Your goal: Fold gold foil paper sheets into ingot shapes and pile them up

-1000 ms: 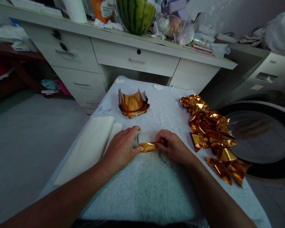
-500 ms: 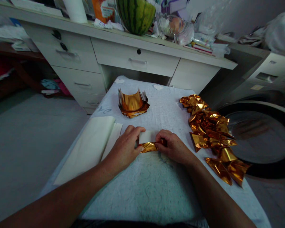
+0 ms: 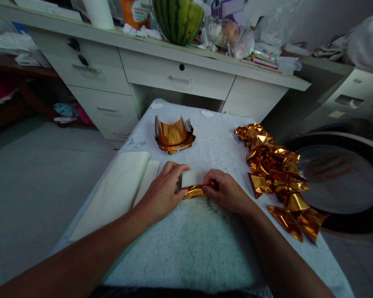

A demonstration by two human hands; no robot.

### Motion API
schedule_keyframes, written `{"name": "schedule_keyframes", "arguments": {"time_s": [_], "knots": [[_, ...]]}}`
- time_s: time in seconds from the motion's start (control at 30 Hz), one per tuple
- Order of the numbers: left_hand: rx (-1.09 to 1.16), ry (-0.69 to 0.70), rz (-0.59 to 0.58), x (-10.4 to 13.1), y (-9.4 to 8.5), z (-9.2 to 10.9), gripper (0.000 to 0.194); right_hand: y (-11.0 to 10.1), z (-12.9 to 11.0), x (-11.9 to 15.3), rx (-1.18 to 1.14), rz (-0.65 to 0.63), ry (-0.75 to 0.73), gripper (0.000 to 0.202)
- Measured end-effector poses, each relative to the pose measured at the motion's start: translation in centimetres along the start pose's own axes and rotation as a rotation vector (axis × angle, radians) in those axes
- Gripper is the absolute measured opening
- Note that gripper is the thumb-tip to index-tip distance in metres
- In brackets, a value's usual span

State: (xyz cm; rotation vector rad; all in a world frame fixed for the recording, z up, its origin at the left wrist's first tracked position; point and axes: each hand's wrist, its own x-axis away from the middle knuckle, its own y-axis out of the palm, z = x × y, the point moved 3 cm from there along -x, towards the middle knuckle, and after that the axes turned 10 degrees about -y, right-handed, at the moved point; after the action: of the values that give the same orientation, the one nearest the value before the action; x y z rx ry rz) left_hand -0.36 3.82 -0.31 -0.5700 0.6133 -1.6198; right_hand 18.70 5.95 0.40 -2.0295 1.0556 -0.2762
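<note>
Cream paper stack [image 3: 112, 194] lies flat at the table's left edge, just left of the left hand [image 3: 161, 194].

Left hand: thumb and fingers pinching the left end of the gold foil sheet [image 3: 193, 191]; index finger curls over the white back of the sheet. Right hand [image 3: 226, 191]: fingers closed, pinching the right end. The sheet sits between the two hands, touching both, low on the white textured cloth [image 3: 199, 248].

Step in hand, by my reading: a fold in progress, the gold edge turned up over the white side. The next move likely calls for flattening the crease along its length while both ends are held square.

Behind the hands: curled stack of gold foil sheets [image 3: 173, 135], well apart. To the right: pile of folded gold pieces [image 3: 276, 174], near the right hand, not touching.
</note>
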Motion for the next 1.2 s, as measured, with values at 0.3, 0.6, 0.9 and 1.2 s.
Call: {"name": "schedule_keyframes", "arguments": {"time_s": [0.3, 0.6, 0.9, 1.2], "knots": [[-0.019, -0.013, 0.023, -0.08, -0.12, 0.04, 0.041, -0.07, -0.11, -0.13, -0.009, -0.005, 0.030, 0.011], [-0.089, -0.005, 0.035, 0.01, 0.32, -0.22, 0.042, -0.03, -0.19, -0.19, 0.013, 0.005, 0.018, 0.011], [-0.088, -0.006, 0.031, -0.11, 0.40, -0.10, 0.041, 0.05, -0.11, -0.20, 0.039, 0.013, 0.049, 0.011], [-0.023, 0.056, 0.022, -0.03, 0.56, 0.29, 0.044, 0.10, -0.07, -0.28, 0.061, 0.006, 0.053, 0.011]]}}
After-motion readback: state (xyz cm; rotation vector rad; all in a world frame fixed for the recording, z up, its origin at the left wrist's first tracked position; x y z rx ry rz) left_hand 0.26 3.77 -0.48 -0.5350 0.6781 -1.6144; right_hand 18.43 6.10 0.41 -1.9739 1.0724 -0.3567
